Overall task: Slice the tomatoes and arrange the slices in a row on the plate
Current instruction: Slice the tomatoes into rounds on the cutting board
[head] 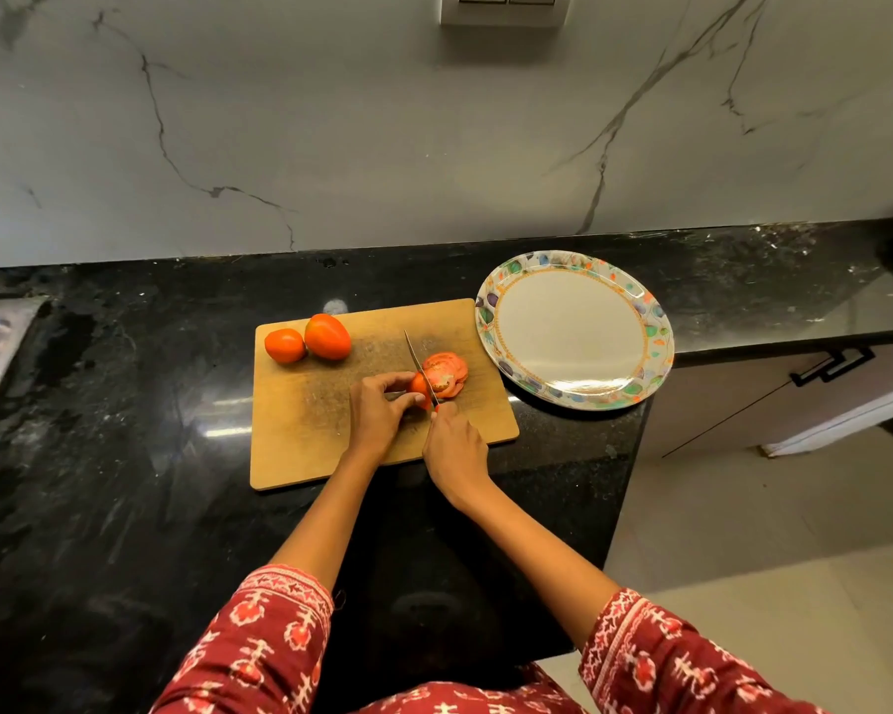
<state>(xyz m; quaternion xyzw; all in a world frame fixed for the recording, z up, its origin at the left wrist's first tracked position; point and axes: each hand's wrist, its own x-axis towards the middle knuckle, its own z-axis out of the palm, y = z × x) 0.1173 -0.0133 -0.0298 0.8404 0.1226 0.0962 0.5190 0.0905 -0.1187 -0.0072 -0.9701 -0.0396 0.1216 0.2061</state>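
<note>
You're mid-slice here: your left hand (377, 414) is curling its fingertips over the uncut end of the tomato (419, 388) at frame centre, while your right hand (455, 450) is gripping the knife (419, 364), fingers wrapped round its handle, blade standing between the stub and the slices (447, 373) fanning out to its right on the board (310, 430). Two whole tomatoes (308, 340) are waiting at the board's upper left. The plate (570, 329), right of centre, is carrying nothing yet. Next, I reckon, you're drawing down cleanly and keeping those fingertips tucked back, since little tomato remains.
</note>
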